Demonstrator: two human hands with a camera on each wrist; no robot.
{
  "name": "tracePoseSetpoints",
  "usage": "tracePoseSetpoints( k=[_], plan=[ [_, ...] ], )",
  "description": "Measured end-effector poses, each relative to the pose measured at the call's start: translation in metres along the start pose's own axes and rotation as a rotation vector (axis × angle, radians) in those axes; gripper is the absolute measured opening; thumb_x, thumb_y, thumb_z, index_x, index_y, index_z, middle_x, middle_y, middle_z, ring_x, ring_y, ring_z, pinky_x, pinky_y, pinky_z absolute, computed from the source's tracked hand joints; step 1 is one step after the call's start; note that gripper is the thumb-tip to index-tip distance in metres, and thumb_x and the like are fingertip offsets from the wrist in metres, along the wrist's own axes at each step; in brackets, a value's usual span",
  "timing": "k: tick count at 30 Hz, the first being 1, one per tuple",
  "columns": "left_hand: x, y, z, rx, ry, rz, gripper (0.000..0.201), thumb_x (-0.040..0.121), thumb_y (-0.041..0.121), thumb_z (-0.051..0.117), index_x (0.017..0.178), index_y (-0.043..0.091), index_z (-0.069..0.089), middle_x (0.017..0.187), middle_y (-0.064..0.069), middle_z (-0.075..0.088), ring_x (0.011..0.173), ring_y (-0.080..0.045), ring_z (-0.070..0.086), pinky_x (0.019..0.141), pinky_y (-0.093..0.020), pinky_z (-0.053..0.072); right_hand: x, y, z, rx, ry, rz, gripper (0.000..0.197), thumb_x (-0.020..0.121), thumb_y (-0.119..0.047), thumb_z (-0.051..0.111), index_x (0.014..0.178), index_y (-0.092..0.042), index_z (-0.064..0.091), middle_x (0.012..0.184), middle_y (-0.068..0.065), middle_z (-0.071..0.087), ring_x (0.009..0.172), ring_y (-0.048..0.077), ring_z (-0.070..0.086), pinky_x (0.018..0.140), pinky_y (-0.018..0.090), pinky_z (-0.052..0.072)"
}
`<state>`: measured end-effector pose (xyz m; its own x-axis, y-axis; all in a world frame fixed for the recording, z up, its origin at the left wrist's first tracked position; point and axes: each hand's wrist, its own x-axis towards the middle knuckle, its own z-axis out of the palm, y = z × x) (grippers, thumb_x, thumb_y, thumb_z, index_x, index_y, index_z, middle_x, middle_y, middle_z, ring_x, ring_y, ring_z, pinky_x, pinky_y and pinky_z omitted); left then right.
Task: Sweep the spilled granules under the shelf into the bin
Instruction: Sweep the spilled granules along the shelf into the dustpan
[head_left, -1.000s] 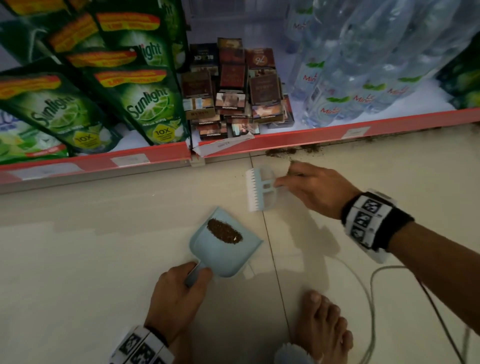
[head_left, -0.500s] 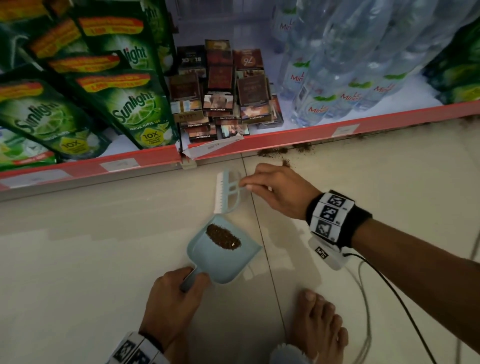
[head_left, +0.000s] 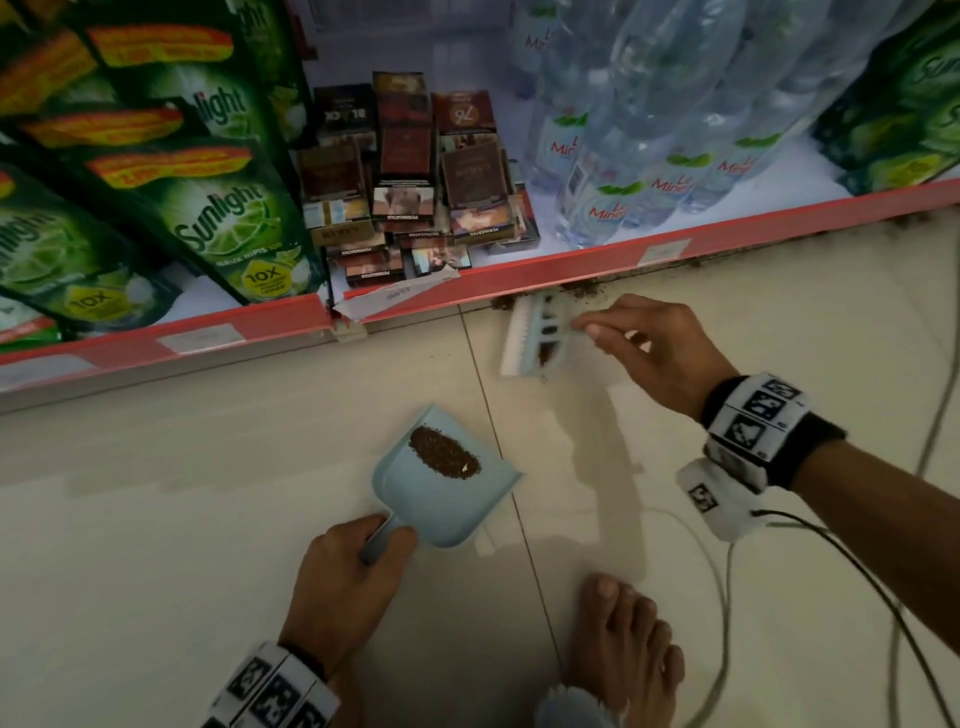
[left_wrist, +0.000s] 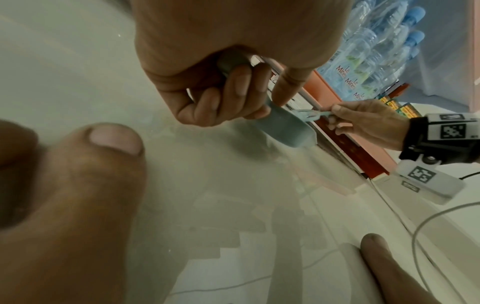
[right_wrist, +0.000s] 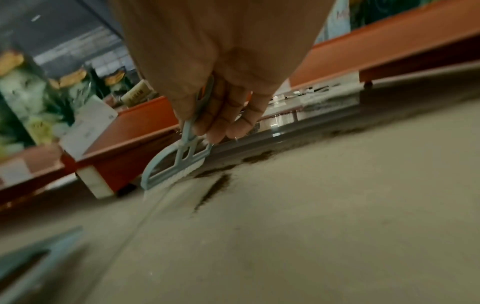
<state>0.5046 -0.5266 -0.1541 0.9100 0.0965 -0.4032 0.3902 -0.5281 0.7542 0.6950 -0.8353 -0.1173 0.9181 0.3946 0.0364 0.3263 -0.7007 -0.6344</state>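
Observation:
A pale blue dustpan (head_left: 441, 493) lies on the tiled floor with a brown pile of granules (head_left: 444, 453) inside it. My left hand (head_left: 353, 566) grips its handle; the left wrist view shows the fingers (left_wrist: 233, 90) curled round the handle. My right hand (head_left: 649, 348) pinches the handle of a small pale blue brush (head_left: 535, 335), whose white bristles stand on the floor by the shelf's red front edge (head_left: 519, 270). Dark spilled granules (right_wrist: 215, 187) lie in streaks beside the brush (right_wrist: 176, 162) and along the gap under the shelf (head_left: 576, 288).
The low shelf carries green Sunlight pouches (head_left: 218, 208), stacked cigarette packs (head_left: 410, 197) and water bottles (head_left: 639, 130). My bare foot (head_left: 618, 644) stands at the bottom, with a white cable (head_left: 727, 597) trailing over the tiles beside it.
My right hand carried the brush from just above the dustpan back up and to the right, to the granules at the shelf's foot. The dustpan and my left hand stayed put.

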Motion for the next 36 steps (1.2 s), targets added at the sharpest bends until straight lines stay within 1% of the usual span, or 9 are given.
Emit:
tracePoseSetpoints(
  k=[2, 5, 8, 11, 15, 19, 25, 31, 36],
  plan=[
    [0.002, 0.002, 0.000, -0.017, 0.011, 0.022, 0.044, 0.068, 0.059, 0.044, 0.048, 0.021, 0.036, 0.041, 0.007, 0.039, 0.040, -0.007, 0.037, 0.043, -0.018, 0.030, 0.012, -0.007, 0.020, 0.099, 0.092, 0.042, 0.024, 0.097, -0.026, 0.059, 0.114, -0.017, 0.074, 0.088, -0.003, 0.065, 0.070, 0.013, 0.063, 0.070, 0.018, 0.048],
    [0.003, 0.004, 0.000, -0.025, 0.029, 0.055, 0.043, 0.069, 0.057, 0.045, 0.049, 0.020, 0.038, 0.041, 0.008, 0.039, 0.040, -0.006, 0.037, 0.042, -0.017, 0.029, 0.030, -0.017, 0.048, 0.168, 0.199, 0.061, 0.022, 0.096, -0.018, 0.060, 0.111, -0.010, 0.075, 0.090, -0.002, 0.065, 0.069, 0.013, 0.061, 0.070, 0.029, 0.053],
    [0.003, 0.005, 0.002, -0.026, 0.038, 0.069, 0.046, 0.069, 0.057, 0.045, 0.050, 0.015, 0.039, 0.042, 0.007, 0.039, 0.040, -0.006, 0.036, 0.043, -0.017, 0.029, 0.039, -0.021, 0.058, 0.044, 0.168, 0.089, 0.025, 0.097, -0.018, 0.056, 0.113, -0.013, 0.073, 0.102, 0.010, 0.070, 0.084, 0.029, 0.065, 0.081, 0.039, 0.056],
    [0.004, 0.010, 0.006, -0.036, 0.035, 0.081, 0.046, 0.070, 0.057, 0.044, 0.051, 0.015, 0.040, 0.042, 0.007, 0.040, 0.042, -0.006, 0.037, 0.043, -0.018, 0.029, 0.034, -0.015, 0.043, -0.068, 0.066, 0.072, 0.028, 0.097, -0.019, 0.056, 0.121, -0.021, 0.070, 0.112, 0.009, 0.072, 0.093, 0.033, 0.068, 0.087, 0.035, 0.055],
    [0.008, 0.016, 0.011, -0.046, 0.007, 0.102, 0.041, 0.076, 0.047, 0.050, 0.051, 0.016, 0.039, 0.042, 0.009, 0.040, 0.043, -0.006, 0.037, 0.044, -0.018, 0.027, 0.003, 0.004, 0.005, -0.305, -0.017, 0.007, 0.028, 0.100, -0.026, 0.051, 0.118, -0.020, 0.071, 0.092, 0.012, 0.067, 0.079, 0.037, 0.066, 0.072, 0.042, 0.055],
    [0.013, 0.022, 0.013, -0.041, -0.032, 0.124, 0.051, 0.074, 0.052, 0.047, 0.055, 0.006, 0.043, 0.043, 0.009, 0.040, 0.044, -0.006, 0.037, 0.047, -0.023, 0.030, -0.016, 0.014, -0.014, -0.224, 0.091, -0.001, 0.025, 0.100, -0.021, 0.054, 0.115, -0.015, 0.073, 0.078, 0.008, 0.063, 0.066, 0.029, 0.061, 0.067, 0.039, 0.053],
    [0.020, 0.025, 0.016, 0.020, -0.033, 0.155, 0.057, 0.071, 0.059, 0.042, 0.057, 0.004, 0.045, 0.044, 0.006, 0.038, 0.045, -0.010, 0.036, 0.049, -0.028, 0.030, 0.013, 0.003, 0.021, -0.035, 0.264, 0.048, 0.025, 0.098, -0.024, 0.058, 0.117, -0.016, 0.073, 0.085, 0.010, 0.072, 0.069, 0.024, 0.065, 0.073, 0.033, 0.055],
    [0.022, 0.026, 0.017, 0.009, -0.013, 0.111, 0.051, 0.070, 0.057, 0.043, 0.055, 0.008, 0.040, 0.044, 0.008, 0.038, 0.043, -0.007, 0.035, 0.044, -0.019, 0.030, 0.019, 0.004, 0.031, -0.121, 0.108, 0.060, 0.025, 0.098, -0.021, 0.057, 0.117, -0.016, 0.072, 0.098, 0.013, 0.071, 0.083, 0.033, 0.067, 0.078, 0.036, 0.055],
    [0.023, 0.025, 0.017, 0.008, 0.026, 0.109, 0.045, 0.076, 0.045, 0.049, 0.055, 0.006, 0.042, 0.043, 0.009, 0.039, 0.043, -0.008, 0.037, 0.045, -0.018, 0.031, -0.022, 0.026, -0.003, -0.281, 0.063, 0.013, 0.023, 0.098, -0.019, 0.057, 0.113, -0.016, 0.073, 0.083, 0.012, 0.068, 0.070, 0.035, 0.065, 0.066, 0.043, 0.055]
  ],
)
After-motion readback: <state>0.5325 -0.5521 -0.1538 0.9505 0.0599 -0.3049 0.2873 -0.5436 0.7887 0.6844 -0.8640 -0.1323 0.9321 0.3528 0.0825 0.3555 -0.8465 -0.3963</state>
